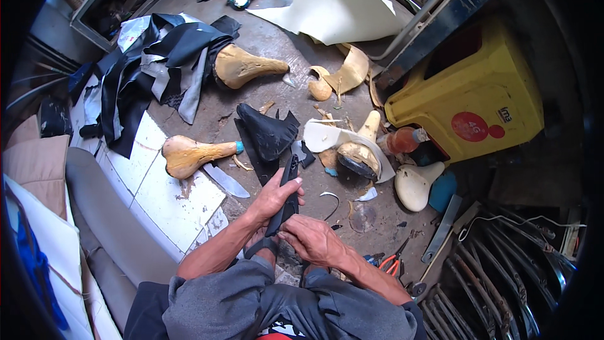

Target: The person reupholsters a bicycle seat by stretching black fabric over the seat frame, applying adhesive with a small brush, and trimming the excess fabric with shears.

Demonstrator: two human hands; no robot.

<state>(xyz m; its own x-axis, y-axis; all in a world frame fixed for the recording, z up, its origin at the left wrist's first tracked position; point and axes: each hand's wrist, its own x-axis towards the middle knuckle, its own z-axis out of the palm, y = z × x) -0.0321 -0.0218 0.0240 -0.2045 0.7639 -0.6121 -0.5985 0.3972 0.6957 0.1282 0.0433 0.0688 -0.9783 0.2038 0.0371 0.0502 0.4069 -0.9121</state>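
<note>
My left hand (277, 196) is closed around a long, narrow black piece (289, 173), held upright above my lap. My right hand (308, 239) has its curled fingers on the lower end of that piece. Just beyond my hands lies a black saddle-shaped item (267, 132) on dark scraps. A worn tan foam saddle form (189, 154) lies to the left. On the right, another pale form (368, 129) sits with a white sheet around it and a dark round pad in it. Whatever fine detail is between my right fingers is hidden.
Black and silver offcuts (170, 50), a tan form (242, 66) and a white sheet (314, 6) lie ahead. At right are a yellow crate (459, 82), a bottle (402, 141), a cream saddle (412, 186), orange-handled pliers (393, 261) and metal tubing (484, 277). Cardboard (34, 170) stands left.
</note>
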